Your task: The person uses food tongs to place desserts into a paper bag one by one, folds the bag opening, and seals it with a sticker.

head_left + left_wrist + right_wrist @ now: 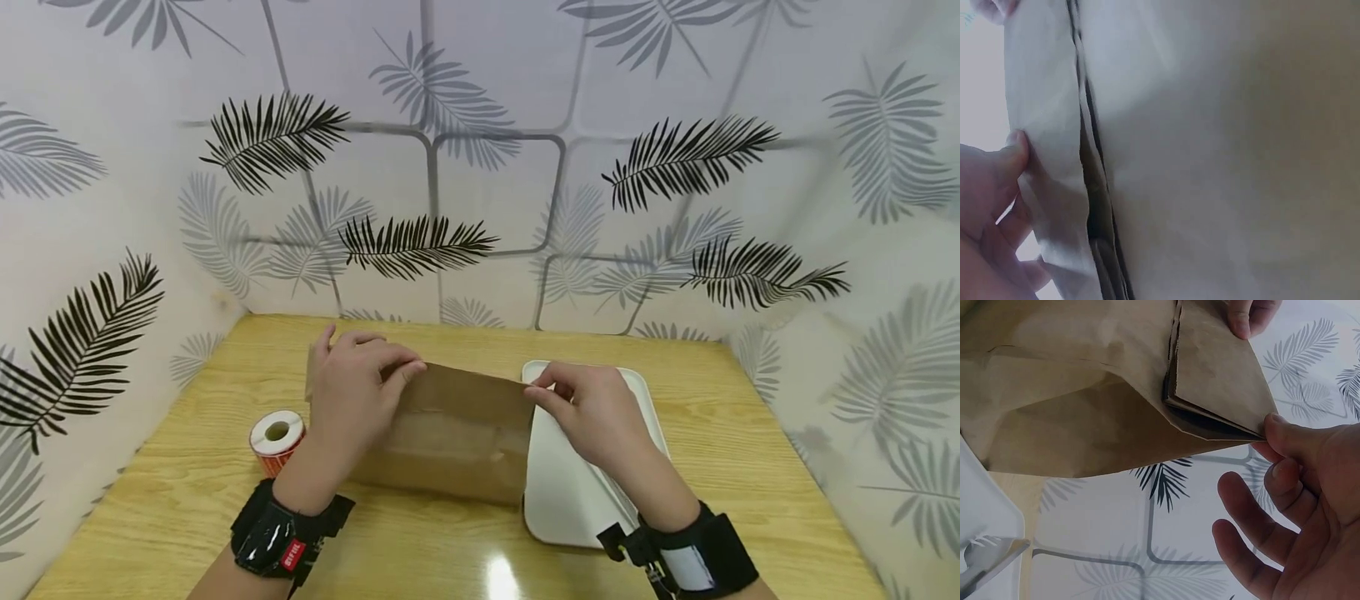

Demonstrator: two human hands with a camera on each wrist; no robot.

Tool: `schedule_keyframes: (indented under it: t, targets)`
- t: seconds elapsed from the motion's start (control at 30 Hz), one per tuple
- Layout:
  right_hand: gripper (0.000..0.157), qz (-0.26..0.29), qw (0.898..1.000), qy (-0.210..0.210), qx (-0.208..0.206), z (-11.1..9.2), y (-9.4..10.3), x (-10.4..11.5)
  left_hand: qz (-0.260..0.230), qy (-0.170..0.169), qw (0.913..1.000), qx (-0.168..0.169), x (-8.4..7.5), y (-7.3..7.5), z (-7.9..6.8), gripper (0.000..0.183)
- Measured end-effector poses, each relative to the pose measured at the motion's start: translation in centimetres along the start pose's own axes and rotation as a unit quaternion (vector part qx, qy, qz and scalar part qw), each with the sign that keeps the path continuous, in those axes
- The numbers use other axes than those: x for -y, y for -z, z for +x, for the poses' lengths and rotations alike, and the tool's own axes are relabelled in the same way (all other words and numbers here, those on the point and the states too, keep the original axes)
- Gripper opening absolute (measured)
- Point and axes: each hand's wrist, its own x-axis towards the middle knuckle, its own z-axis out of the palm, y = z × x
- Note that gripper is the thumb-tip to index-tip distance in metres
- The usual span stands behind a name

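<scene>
A brown paper bag (457, 437) is held above the table, its top edge folded over into a flap (1222, 369). My left hand (356, 387) pinches one end of that fold between thumb and fingers. At the other end, my right hand (592, 408) grips the corner with thumb and index finger, its other fingers loosely bent. The flap (1047, 125) stands slightly apart from the bag's body in the left wrist view, with a dark gap along it. What the bag contains is hidden.
A white tray (551, 500) lies on the wooden table (420, 550) beneath my right forearm. A pale utensil (988, 562) on it is partly cut off. Left of the bag stands a label roll (277, 442), white on top and red-sided. Leaf-patterned cloth (480, 192) rises behind.
</scene>
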Motion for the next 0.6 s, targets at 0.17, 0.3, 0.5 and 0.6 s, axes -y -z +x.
schedule_keyframes:
  t: [0.17, 0.3, 0.5, 0.6]
  targets:
    - [0.01, 0.0, 1.0, 0.007, -0.002, -0.1, 0.0, 0.2, -0.01, 0.001, 0.9999, -0.009, 0.6, 0.4, -0.3, 0.011]
    - [0.01, 0.002, 1.0, 0.005, -0.001, -0.2, 0.1, 0.2, -0.013, -0.01, 0.9998, -0.008, 0.9, 0.5, -0.2, 0.011]
    - [0.01, 0.001, 1.0, 0.016, -0.007, -0.1, 0.1, 0.2, -0.017, -0.01, 0.9992, -0.035, 2.2, 1.1, -0.3, 0.01]
    - [0.01, 0.003, 1.0, 0.022, -0.009, -0.1, 0.2, 0.1, -0.02, -0.022, 0.9991, -0.029, 2.7, 1.3, -0.3, 0.01]
